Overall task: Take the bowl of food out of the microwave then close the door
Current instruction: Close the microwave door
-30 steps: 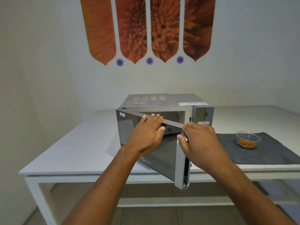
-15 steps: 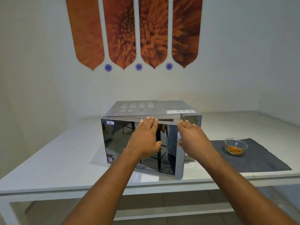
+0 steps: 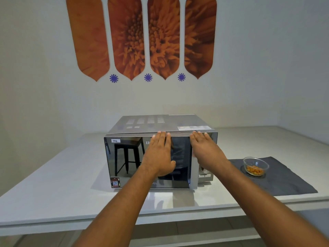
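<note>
A silver microwave stands on the white table, its mirrored door flush against the body. My left hand lies flat on the door's middle, fingers straight up to its top edge. Flat as well, my right hand presses the door's right edge by the control panel. Neither hand holds anything. To the right, on a dark grey cloth, sits a clear glass bowl of orange food, apart from both hands.
The white table runs wide to the left and right of the microwave, with its front edge near me. A white wall with orange flower panels rises behind. The door reflects a black stool.
The door swung from half open to flush against the microwave, both hands pushing it inward. The view shifted, so the microwave now faces me squarely.
</note>
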Demonstrator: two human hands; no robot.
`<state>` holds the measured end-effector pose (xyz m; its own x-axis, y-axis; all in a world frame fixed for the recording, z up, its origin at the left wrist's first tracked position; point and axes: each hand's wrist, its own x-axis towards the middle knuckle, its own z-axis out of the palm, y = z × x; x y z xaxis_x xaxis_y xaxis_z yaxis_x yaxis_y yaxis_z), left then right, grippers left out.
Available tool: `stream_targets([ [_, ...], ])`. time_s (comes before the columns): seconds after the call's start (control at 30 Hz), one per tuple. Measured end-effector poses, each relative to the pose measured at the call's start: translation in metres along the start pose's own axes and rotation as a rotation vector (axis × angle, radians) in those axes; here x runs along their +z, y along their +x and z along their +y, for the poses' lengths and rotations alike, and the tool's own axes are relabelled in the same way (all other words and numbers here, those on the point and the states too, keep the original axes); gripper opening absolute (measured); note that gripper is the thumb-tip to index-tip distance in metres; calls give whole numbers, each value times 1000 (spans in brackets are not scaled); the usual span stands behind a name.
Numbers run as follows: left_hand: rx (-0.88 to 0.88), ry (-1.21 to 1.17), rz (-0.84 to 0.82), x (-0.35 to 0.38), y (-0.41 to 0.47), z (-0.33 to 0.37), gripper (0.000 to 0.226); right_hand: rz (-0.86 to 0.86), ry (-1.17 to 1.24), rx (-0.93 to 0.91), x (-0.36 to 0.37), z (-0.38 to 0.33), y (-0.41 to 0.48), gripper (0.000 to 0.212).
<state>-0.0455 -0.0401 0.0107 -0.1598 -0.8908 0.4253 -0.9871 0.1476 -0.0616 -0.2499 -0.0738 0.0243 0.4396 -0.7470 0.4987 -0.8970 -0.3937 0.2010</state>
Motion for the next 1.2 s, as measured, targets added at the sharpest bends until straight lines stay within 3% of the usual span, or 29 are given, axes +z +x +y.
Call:
stream_targets([
  [1.2,-5,33,-15,18,25,-8,109,-48,-99,4,22,8,28,84],
])
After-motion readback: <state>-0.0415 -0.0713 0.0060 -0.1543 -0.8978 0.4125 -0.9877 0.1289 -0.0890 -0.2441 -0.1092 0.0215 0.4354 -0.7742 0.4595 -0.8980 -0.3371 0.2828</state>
